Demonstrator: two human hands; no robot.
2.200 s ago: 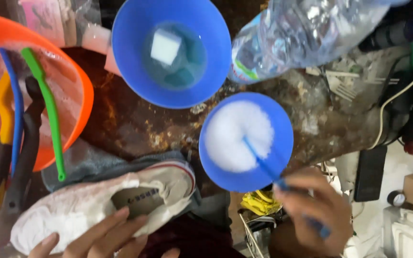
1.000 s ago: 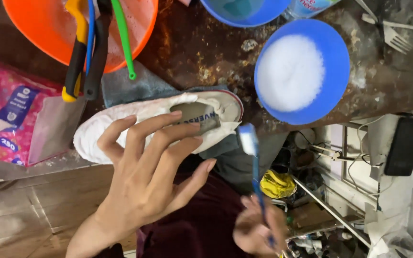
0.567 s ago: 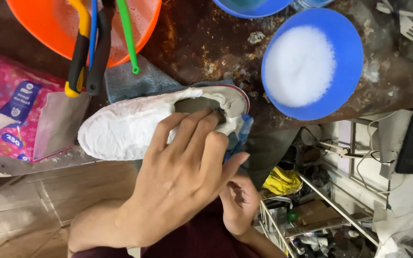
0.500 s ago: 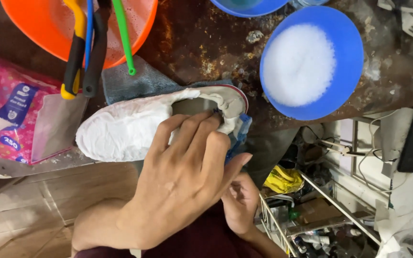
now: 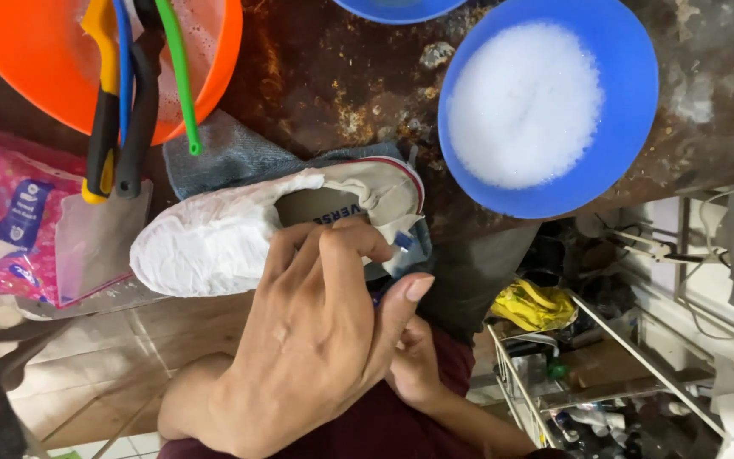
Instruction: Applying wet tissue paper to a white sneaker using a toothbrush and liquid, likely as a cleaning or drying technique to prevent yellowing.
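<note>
Rusty, stained brown tabletop [image 5: 341, 93] is seen from the head view, with tiled floor below its edge. A white sneaker [image 5: 239, 234] covered in foam is laid on its side at the table edge, on a grey-blue cloth [image 5: 223, 157], toe pointing left, heel right. The left hand [image 5: 316, 331] is placed over the shoe opening, fingers curled onto the rim near the heel, gripping the sneaker. The right hand [image 5: 414, 365] is mostly hidden under the left hand; it is closed around a blue brush handle [image 5: 401, 242], only a small tip of which is seen beside the heel. A blue bowl [image 5: 630, 110] filled with white foam is set just right of the shoe. An orange basin [image 5: 214, 68] is at upper left, with a scraper [image 5: 99, 212] and thin blue and green brushes resting across it. A pink packet [image 5: 6, 212] is lying at far left. A wire rack [image 5: 605, 374] with clutter is seen at lower right.
</note>
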